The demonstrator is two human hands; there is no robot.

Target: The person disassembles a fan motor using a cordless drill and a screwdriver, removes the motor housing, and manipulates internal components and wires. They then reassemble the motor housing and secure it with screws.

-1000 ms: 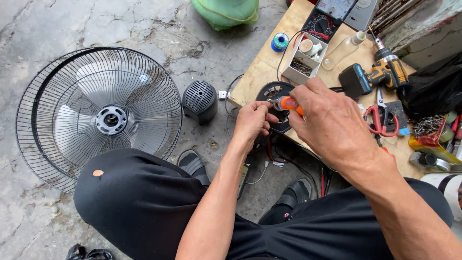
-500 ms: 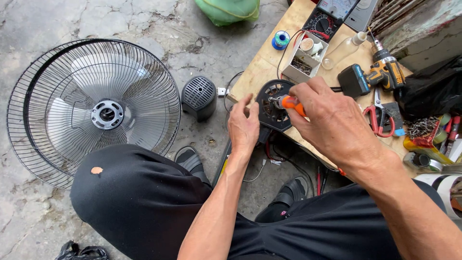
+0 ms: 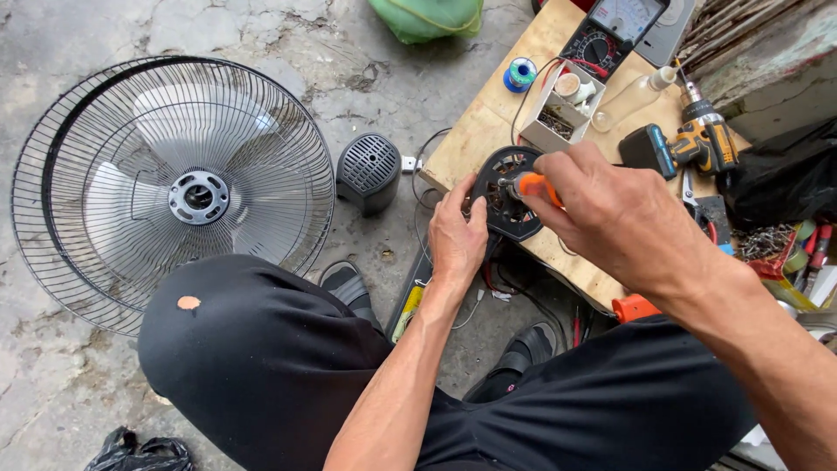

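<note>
Fan apart: cage (image 3: 174, 187) with blades and back cover (image 3: 369, 172) lie on floor. Motor (image 3: 506, 192) at board's (image 3: 475, 131) front-left edge. Left hand (image 3: 457, 237) fingers closed on motor rim. Right hand (image 3: 615, 214) grips orange screwdriver (image 3: 530, 185), tip in motor. Motor work unfinished; fan not yet rebuilt.

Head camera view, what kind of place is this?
Likely an informal repair spot on a cracked concrete floor: a detached fan guard, a wooden board holding a multimeter and cordless drill.

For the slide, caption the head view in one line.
Left hand steadies a black fan motor on a wooden board while right hand holds an orange-handled screwdriver on it.
</note>
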